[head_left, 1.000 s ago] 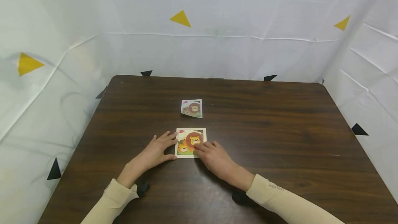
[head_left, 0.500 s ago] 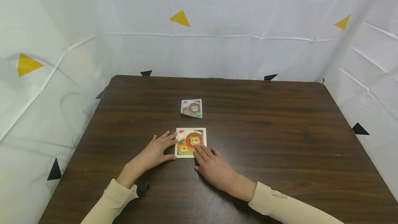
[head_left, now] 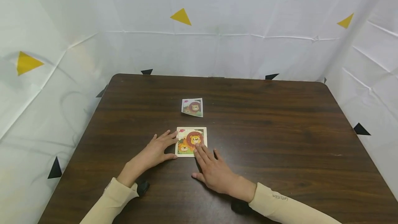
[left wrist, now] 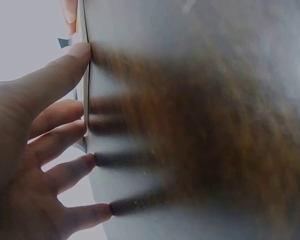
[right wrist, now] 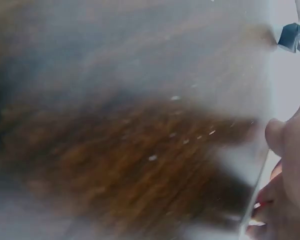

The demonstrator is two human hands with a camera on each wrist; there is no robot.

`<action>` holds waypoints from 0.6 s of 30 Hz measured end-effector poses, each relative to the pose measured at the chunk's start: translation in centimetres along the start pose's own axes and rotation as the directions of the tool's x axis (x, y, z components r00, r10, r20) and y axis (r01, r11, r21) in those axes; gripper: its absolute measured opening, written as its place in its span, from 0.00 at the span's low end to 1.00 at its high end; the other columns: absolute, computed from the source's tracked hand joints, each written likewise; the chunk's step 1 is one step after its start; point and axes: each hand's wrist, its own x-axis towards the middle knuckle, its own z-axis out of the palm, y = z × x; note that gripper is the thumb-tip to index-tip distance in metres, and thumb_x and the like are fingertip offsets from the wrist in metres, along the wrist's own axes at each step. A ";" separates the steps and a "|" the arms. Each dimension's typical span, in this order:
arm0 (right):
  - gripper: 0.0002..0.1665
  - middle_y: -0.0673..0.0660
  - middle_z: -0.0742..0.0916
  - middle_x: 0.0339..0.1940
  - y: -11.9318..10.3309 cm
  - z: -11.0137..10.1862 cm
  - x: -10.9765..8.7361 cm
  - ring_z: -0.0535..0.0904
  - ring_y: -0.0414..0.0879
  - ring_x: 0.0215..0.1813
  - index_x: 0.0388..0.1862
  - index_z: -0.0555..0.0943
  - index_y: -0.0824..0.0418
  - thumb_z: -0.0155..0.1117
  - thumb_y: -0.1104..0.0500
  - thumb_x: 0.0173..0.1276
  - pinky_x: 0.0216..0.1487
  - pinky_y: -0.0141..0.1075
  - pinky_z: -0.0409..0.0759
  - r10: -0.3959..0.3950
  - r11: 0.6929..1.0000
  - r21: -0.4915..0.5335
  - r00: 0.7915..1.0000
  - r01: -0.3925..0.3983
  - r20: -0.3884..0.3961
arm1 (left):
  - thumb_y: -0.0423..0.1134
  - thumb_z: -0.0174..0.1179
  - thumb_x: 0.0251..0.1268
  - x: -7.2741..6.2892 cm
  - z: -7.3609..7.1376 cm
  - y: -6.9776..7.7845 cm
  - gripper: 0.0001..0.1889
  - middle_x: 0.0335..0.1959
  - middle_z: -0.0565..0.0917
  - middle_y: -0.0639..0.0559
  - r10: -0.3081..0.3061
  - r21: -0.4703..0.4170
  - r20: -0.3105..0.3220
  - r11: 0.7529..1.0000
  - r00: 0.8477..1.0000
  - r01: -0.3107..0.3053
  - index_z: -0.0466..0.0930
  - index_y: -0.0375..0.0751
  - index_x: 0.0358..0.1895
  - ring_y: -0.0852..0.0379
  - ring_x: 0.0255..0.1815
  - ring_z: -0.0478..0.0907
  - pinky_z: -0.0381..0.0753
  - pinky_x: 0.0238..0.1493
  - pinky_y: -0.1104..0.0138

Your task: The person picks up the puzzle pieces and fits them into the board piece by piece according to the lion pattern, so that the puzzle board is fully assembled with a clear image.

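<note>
A square jigsaw puzzle (head_left: 189, 134) with a pale frame lies flat on the table, showing a lion and a smaller orange animal. Along its left edge my left hand (head_left: 157, 150) rests, thumb and fingers spread, the thumb at the near corner. The left wrist view shows the thumb and fingertips of this hand (left wrist: 17, 130) right at the thin side of the puzzle (left wrist: 86, 75). My right hand (head_left: 216, 174) lays its straight fingers over the near right corner, hiding it, with the thumb out to the side. In the right wrist view this hand (right wrist: 295, 175) is partly cut off.
Behind the puzzle lies a small paper picture card (head_left: 192, 107) with a similar lion, one corner curling up. The dark wood-grain table (head_left: 273, 130) has rounded far corners. White sheeting (head_left: 217, 54) with yellow and black triangles surrounds it.
My right hand's fingers have straightened out over the puzzle's corner and its thumb has swung away toward me. The left hand and the puzzle stay in place.
</note>
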 end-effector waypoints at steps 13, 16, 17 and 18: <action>0.29 0.59 0.71 0.70 1.4 -0.3 1.1 0.66 0.57 0.69 0.66 0.73 0.60 0.55 0.46 0.73 0.57 0.57 0.71 -0.037 0.985 0.157 0.978 0.070 -0.207 | 0.51 0.68 0.57 0.1 0.3 -0.2 0.34 0.73 0.62 0.45 -0.017 0.009 0.004 1.000 1.000 0.017 0.72 0.41 0.66 0.42 0.74 0.55 0.53 0.64 0.33; 0.26 0.59 0.73 0.69 2.3 -0.6 1.1 0.67 0.57 0.68 0.65 0.74 0.59 0.57 0.49 0.73 0.57 0.57 0.71 -0.036 0.980 0.178 0.965 0.084 -0.258 | 0.51 0.69 0.56 0.1 0.5 -0.3 0.34 0.74 0.61 0.45 0.011 -0.002 -0.012 1.000 1.000 -0.011 0.73 0.41 0.65 0.41 0.74 0.55 0.53 0.63 0.32; 0.26 0.59 0.73 0.68 2.8 -0.8 1.0 0.67 0.57 0.68 0.65 0.74 0.59 0.58 0.50 0.72 0.57 0.57 0.71 -0.030 0.980 0.179 0.960 0.083 -0.279 | 0.51 0.69 0.56 0.1 0.5 -0.4 0.34 0.74 0.60 0.45 0.021 -0.010 -0.020 1.000 1.000 -0.021 0.73 0.41 0.65 0.41 0.74 0.55 0.53 0.63 0.32; 0.26 0.59 0.74 0.68 3.5 -1.0 0.9 0.67 0.57 0.68 0.65 0.74 0.59 0.59 0.51 0.72 0.57 0.57 0.70 -0.021 0.982 0.175 0.954 0.077 -0.300 | 0.51 0.69 0.56 0.1 0.5 -0.4 0.34 0.75 0.60 0.45 0.030 -0.021 -0.030 0.999 0.999 -0.030 0.73 0.41 0.65 0.40 0.74 0.55 0.53 0.63 0.32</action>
